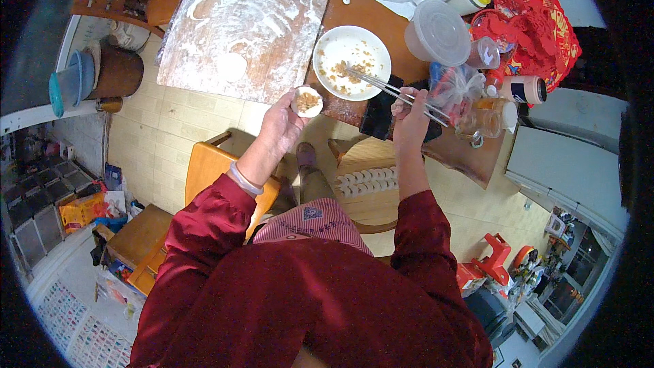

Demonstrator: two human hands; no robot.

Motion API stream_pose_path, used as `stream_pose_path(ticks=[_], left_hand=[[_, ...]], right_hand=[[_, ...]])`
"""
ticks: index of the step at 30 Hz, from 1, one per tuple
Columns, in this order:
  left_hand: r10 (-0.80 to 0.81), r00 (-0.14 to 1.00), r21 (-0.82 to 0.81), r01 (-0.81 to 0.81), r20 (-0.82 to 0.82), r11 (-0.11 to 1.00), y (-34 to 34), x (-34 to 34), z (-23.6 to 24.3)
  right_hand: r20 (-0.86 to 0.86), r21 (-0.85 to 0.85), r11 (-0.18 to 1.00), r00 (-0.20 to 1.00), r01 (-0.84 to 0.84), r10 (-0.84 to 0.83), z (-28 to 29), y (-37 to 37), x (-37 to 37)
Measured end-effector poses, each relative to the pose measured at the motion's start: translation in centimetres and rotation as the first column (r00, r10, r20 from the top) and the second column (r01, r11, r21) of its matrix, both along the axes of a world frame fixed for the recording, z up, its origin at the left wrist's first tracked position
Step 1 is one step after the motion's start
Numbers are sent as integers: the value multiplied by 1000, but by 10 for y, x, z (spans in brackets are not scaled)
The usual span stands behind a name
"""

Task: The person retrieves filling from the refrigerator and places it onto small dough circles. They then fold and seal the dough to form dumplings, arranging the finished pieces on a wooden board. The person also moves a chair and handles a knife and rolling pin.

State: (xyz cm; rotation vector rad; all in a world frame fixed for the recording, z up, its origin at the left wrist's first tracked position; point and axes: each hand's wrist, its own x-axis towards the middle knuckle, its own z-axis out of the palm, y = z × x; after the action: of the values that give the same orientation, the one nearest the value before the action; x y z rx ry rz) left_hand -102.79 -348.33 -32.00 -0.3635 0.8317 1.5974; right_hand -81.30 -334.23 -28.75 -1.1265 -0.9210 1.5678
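Note:
My left hand holds a round dumpling wrapper with a mound of brown filling on it, just off the table's near edge. In my right hand is a pair of chopsticks, their tips down in a white bowl. Bits of the same filling lie scattered in the bowl. Another pale wrapper rests on a floured wooden board at the left. Below my hands, several shaped dumplings sit in two rows on a round wooden stool.
Right of the bowl stand a clear lidded tub, a tied plastic bag, glass jars and a red tray. A dark flat object lies under my right hand. A wooden chair is at my left, a red stool at lower right.

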Motion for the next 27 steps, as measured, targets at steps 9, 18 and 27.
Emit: stream_pose_path(ticks=[9,18,27], left_hand=[[-21,1000,-23,21,-11,1000,0,3,11],[24,1000,12,-24,7,1000,-4,1,7],[6,997,209,-22,79,978,3,8,32]], right_hand=[[-185,-78,995,980,54,-68,0,16,9],[-220,2,999,974,-51,50,9,11,4],[-124,-75,970,967,-233,223,48,-39,-6]])
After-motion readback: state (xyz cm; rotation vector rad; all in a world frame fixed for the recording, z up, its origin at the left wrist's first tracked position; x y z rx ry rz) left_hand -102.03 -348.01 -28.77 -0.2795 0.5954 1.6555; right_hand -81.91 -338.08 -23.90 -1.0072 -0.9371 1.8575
